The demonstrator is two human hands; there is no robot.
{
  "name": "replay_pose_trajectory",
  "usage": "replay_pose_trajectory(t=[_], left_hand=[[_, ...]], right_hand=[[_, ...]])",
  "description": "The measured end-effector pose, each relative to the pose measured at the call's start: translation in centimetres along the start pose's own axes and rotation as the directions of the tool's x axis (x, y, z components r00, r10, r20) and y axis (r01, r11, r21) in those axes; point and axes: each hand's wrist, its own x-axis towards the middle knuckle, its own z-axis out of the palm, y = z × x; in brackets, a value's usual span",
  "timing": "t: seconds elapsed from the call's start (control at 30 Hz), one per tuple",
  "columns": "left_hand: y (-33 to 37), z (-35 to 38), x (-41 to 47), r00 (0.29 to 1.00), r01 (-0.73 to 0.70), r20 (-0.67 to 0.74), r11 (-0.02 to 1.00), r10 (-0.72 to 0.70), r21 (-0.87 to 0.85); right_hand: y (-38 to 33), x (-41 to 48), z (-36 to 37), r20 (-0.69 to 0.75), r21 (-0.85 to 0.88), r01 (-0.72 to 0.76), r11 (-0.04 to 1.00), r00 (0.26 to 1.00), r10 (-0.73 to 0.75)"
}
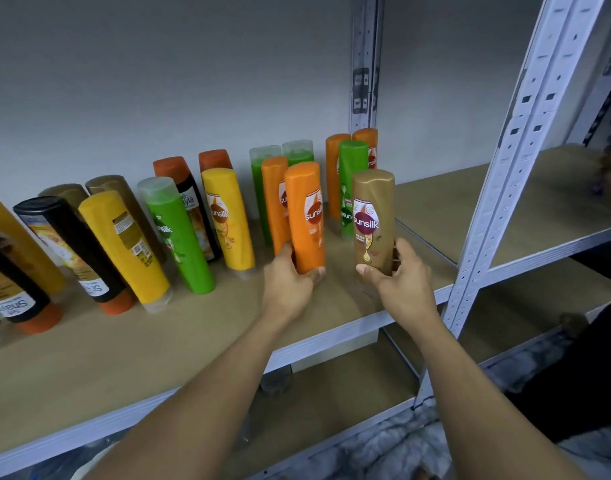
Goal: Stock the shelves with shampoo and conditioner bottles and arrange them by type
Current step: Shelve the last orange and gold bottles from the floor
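Both hands are closed on bottles at the front of the wooden shelf: the left hand is wrapped round the base of an orange bottle, and the right hand grips the foot of a gold bottle. Each bottle is held low and upright with its label outward, probably so that brand and type can be read before a slot is chosen. The orange bottle is kept just beside a second orange one, which suggests like is being set with like. Whether either base rests on the board cannot be told, as fingers cover both. Bottles at the far left are cut off, and something at the far right edge is blurred beyond recognition.
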Motion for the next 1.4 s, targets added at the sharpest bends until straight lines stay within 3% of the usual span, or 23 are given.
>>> replay_pose_trajectory(t=[0.5, 0.7, 1.13, 1.4], left_hand=[[0.0, 5.4, 5.4, 0.997, 0.027, -0.072, 0.999, -0.026, 0.02], [-0.7, 6.0, 5.9, 0.997, 0.013, -0.071, 1.0, -0.011, 0.024], [-0.6, 6.4, 6.1, 0.998, 0.032, -0.058, 0.993, -0.025, 0.113], [-0.6, 6.3, 6.0, 0.999, 0.043, -0.034, 0.991, -0.039, 0.127]], right_hand=[[3.2, 5.6, -0.1, -0.094, 0.047, 0.021, 0.999, 0.995, -0.017], [4.3, 10.1, 0.0, -0.203, 0.028, 0.059, 0.998, 0.978, -0.052], [6.6, 15.5, 0.6, -0.022, -0.071, 0.026, 0.997, 0.999, -0.028], [6.5, 14.3, 1.1, -0.051, -0.206, -0.06, 0.977, 0.997, 0.05]])
